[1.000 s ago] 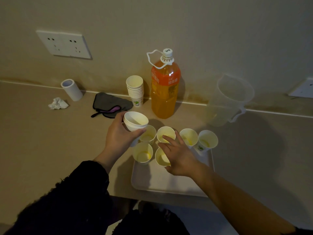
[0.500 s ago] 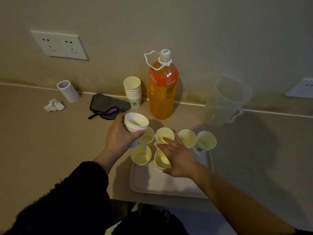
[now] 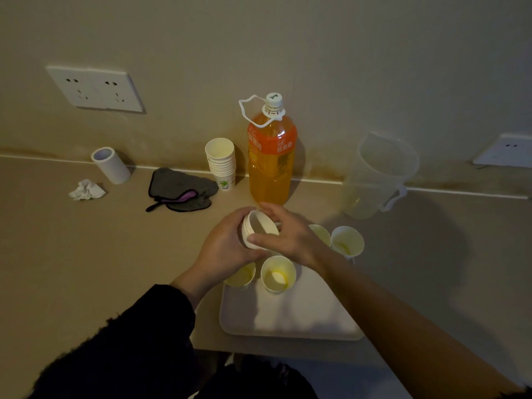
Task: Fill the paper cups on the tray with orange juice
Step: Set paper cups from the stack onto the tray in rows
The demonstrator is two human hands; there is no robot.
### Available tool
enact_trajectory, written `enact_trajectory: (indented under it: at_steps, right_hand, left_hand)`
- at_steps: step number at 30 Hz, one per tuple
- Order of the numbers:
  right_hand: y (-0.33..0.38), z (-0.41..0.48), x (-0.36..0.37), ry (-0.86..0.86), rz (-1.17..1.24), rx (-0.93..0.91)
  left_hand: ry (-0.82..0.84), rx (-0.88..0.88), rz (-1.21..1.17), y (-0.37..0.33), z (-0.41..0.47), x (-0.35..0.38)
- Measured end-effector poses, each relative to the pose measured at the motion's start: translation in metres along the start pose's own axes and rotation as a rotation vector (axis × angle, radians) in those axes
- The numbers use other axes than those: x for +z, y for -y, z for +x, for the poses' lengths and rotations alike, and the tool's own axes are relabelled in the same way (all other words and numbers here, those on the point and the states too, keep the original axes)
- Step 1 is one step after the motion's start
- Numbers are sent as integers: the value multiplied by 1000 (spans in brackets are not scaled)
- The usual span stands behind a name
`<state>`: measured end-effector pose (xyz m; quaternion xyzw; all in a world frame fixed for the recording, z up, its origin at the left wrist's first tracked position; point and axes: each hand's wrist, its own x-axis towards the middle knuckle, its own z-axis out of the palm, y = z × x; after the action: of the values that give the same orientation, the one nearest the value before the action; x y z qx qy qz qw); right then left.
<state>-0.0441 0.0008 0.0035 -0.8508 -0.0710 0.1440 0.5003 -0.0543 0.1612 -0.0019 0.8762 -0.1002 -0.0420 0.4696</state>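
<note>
My left hand [image 3: 227, 249] grips a short stack of empty paper cups [image 3: 259, 228] above the tray's far end. My right hand [image 3: 288, 234] pinches the rim of the top cup of that stack. Several paper cups with a little orange juice stand on the white tray [image 3: 290, 315]: one at the front [image 3: 277, 273], one partly under my left hand [image 3: 240, 276], two at the right [image 3: 347, 241] [image 3: 319, 233]. Other cups are hidden under my hands. The capped orange juice bottle [image 3: 272, 165] stands behind them.
A taller stack of paper cups [image 3: 221, 164] stands left of the bottle. A clear plastic jug [image 3: 377, 177] is at the right by the wall. A grey cloth [image 3: 180, 188], crumpled tissue [image 3: 86, 190] and a white roll [image 3: 110, 165] lie at the left.
My right hand has lifted off the cups on the tray and moved up to the cup stack in my left hand, now pinching its rim.
</note>
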Motion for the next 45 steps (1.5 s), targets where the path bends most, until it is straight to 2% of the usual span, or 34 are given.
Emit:
enact_trajectory:
  at_steps: [4, 9, 16, 21, 23, 25, 28, 34, 38, 45]
  right_hand:
    - [-5, 1, -4, 22, 91, 51]
    - [-8, -4, -14, -60, 46, 33]
    - [-13, -6, -25, -126, 112, -12]
    - [-21, -11, -55, -335, 233, 60]
    - [-24, -20, -71, -407, 144, 74]
    - [-25, -33, -84, -387, -22, 99]
    - [-34, -49, -86, -196, -345, 145]
    - [-72, -62, -53, 126, -738, -19]
    - [-97, -60, -35, 103, -995, -242]
    - [-117, -53, -24, 86, -1076, -312]
  left_hand:
    - [44, 5, 60, 2, 1, 2]
    - [92, -15, 116, -3, 4, 3]
    - [170, -36, 167, -12, 11, 5]
    - [182, -82, 227, -3, 13, -1]
    - [120, -139, 221, -1, 14, -3]
    - [51, -169, 183, 0, 16, -3]
    - [-11, -167, 136, -3, 21, 0]
    - [-9, -125, 130, -15, 24, 17]
    - [-5, -128, 152, -14, 23, 23]
    - [1, -157, 130, -12, 18, 22]
